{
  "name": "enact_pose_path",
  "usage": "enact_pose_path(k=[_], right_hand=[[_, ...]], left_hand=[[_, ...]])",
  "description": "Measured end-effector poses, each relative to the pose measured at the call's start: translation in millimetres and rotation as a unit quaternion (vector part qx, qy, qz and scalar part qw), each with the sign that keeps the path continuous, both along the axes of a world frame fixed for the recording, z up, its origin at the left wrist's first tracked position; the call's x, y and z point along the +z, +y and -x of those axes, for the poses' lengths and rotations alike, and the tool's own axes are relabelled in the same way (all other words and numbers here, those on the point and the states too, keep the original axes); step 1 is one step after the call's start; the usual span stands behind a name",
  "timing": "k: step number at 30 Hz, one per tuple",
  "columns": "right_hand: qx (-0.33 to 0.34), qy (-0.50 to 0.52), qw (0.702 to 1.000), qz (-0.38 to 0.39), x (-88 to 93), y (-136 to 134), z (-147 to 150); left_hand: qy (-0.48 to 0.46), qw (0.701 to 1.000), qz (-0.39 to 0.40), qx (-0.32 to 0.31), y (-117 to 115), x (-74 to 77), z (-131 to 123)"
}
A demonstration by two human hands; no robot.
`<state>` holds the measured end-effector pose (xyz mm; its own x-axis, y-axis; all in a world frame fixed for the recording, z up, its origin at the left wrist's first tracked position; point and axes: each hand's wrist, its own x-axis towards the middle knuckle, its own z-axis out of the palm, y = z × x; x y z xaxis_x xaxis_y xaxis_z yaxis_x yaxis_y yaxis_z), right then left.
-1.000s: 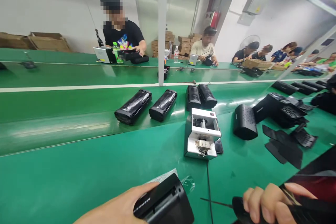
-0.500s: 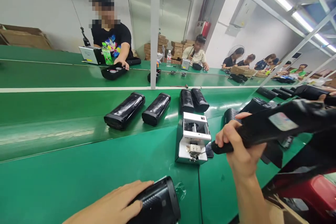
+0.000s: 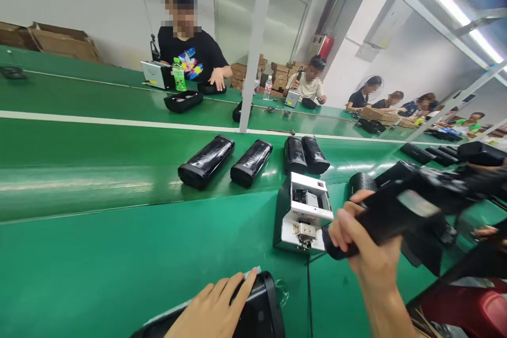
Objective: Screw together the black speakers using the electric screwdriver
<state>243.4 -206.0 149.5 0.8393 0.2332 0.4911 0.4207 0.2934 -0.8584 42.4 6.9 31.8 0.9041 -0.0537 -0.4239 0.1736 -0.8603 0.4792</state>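
My left hand lies with fingers spread flat on top of a black speaker housing at the near edge of the green bench. My right hand is raised over the bench and closed round the handle of a black power screwdriver, which points off to the right. Just left of that hand stands a small white screw feeder box, with a black cable running from it toward me.
Several black speaker housings lie on the conveyor belt beyond the feeder. Black grilles and parts are heaped at the right. A white post rises mid-belt. Other people work across the belt and along it to the right.
My right hand rose from the near edge with the screwdriver and now holds it above the bench. My left hand's fingers spread out over the housing. The person opposite set a black tray down.
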Motion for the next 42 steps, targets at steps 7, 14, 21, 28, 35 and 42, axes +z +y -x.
enact_pose_path(k=[7, 14, 21, 28, 35, 42], right_hand=[[0.074, -0.003, 0.997, -0.020, 45.0, 12.8, 55.0], [0.097, -0.010, 0.995, 0.020, 34.9, 37.1, 63.2], [0.123, -0.030, 0.992, 0.014, 36.2, 36.9, 63.1], [0.128, -0.020, 0.992, -0.006, 33.3, 40.6, 63.2], [0.141, -0.035, 0.989, 0.017, 34.4, 36.4, 59.4], [0.130, -0.021, 0.989, 0.065, 23.9, 37.9, 69.0]], left_hand=[[0.071, 0.997, 0.003, 0.010, -5.9, 33.0, -8.0], [0.030, 0.999, 0.025, 0.020, -7.3, 33.0, -7.1], [0.013, 0.998, 0.037, 0.040, -10.3, 34.1, -5.8], [0.011, 1.000, 0.007, 0.016, -11.4, 35.9, -4.9], [0.009, 1.000, -0.016, -0.005, -11.0, 41.2, -5.3], [0.024, 1.000, -0.004, -0.003, -13.8, 34.8, -6.7]])
